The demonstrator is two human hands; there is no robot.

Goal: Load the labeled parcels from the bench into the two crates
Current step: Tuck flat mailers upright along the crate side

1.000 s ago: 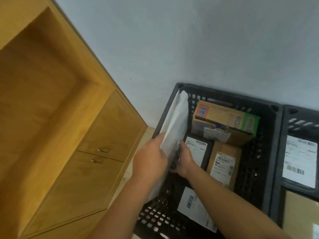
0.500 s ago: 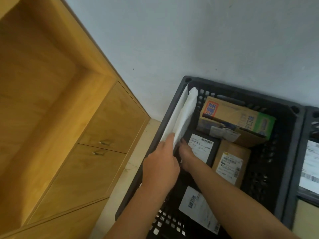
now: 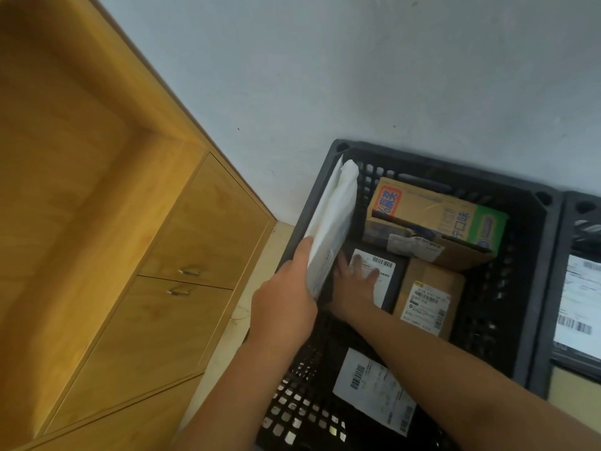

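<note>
A black lattice crate (image 3: pixel 533 255) stands on the floor against the wall. My left hand (image 3: pixel 286 297) grips a white flat mailer (image 3: pixel 331 222) that stands on edge against the crate's left wall. My right hand (image 3: pixel 356 278) lies with spread fingers on a black parcel with a white label (image 3: pixel 385 271) inside the crate. Beside it lie a brown labelled box (image 3: pixel 429 297), a printed carton (image 3: pixel 435 219) at the back, and another black labelled parcel (image 3: pixel 374 388) at the front. A second crate (image 3: pixel 566 288) at the right edge holds a labelled parcel (image 3: pixel 579 307).
A wooden cabinet (image 3: pixel 182 255) with two handled doors fills the left side. A strip of pale floor (image 3: pixel 240 317) runs between the cabinet and the crate. The grey wall (image 3: pixel 357 76) stands right behind both crates.
The mailer has gone lower along the crate's left wall with my left hand. My right hand has let go of it and now lies spread on the black parcel.
</note>
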